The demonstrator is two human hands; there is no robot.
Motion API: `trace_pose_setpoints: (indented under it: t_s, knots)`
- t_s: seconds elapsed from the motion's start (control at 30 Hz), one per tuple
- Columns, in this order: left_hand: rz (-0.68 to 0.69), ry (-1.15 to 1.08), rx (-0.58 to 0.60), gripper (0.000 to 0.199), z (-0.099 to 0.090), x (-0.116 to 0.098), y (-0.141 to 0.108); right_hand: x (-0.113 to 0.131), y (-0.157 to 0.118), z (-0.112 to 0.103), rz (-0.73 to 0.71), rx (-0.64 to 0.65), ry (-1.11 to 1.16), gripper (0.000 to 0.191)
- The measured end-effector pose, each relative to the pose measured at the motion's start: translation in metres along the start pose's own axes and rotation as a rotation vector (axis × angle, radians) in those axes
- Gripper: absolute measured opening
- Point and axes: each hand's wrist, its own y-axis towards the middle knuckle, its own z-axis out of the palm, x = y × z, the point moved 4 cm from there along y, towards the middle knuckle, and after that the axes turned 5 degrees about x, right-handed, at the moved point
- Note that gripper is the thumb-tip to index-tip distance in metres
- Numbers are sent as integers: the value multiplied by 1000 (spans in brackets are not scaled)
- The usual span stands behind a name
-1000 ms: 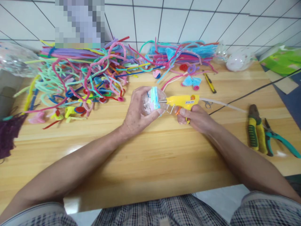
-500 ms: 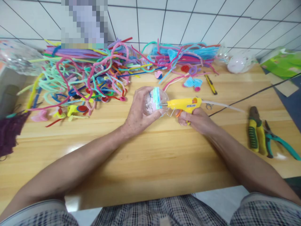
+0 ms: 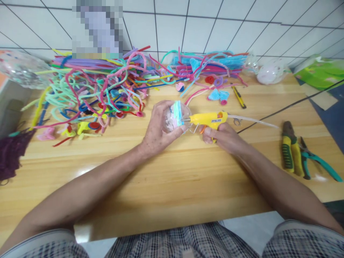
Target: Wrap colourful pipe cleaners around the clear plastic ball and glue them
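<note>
My left hand point(image 3: 159, 130) is wrapped round a clear ball point(image 3: 169, 120) near the middle of the table. A band of blue, green and pink strips point(image 3: 177, 111) runs across the ball. My right hand point(image 3: 221, 135) grips a yellow glue gun point(image 3: 205, 119) by its handle, with fingers at the orange trigger point(image 3: 202, 129). The metal nozzle points left and meets or nearly meets the band, close to my left thumb. A translucent glue stick point(image 3: 252, 120) sticks out of the gun's back.
Tangled pipe cleaners point(image 3: 88, 86) cover the back left, with a blue and pink bundle point(image 3: 215, 62) behind. A yellow cutter point(image 3: 238, 96), green-yellow pliers point(image 3: 291, 150) and teal-handled pliers point(image 3: 319, 161) lie right. A black cord point(image 3: 292, 104) crosses the right side.
The camera view has shifted slightly. Both hands keep their holds, and the glue gun's nozzle stays at the band on the ball.
</note>
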Motion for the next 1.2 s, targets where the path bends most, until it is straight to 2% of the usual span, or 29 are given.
trace_pose_setpoints:
  t_s: [0.17,0.4,0.97,1.2]
  knots:
    - [3,-28,-15,77,0,1,-1,-1,1,-2,-23,13,-27,62]
    - [-27,-18,6,77,2,1,0,-4,0,-2,20,-12,-12,67]
    - [23,10,-31,73,3,-1,1,-6,-1,-2,35,-21,23,64]
    - [-26,-2,5,75,2,3,2,-4,0,-1,18,-17,113,63]
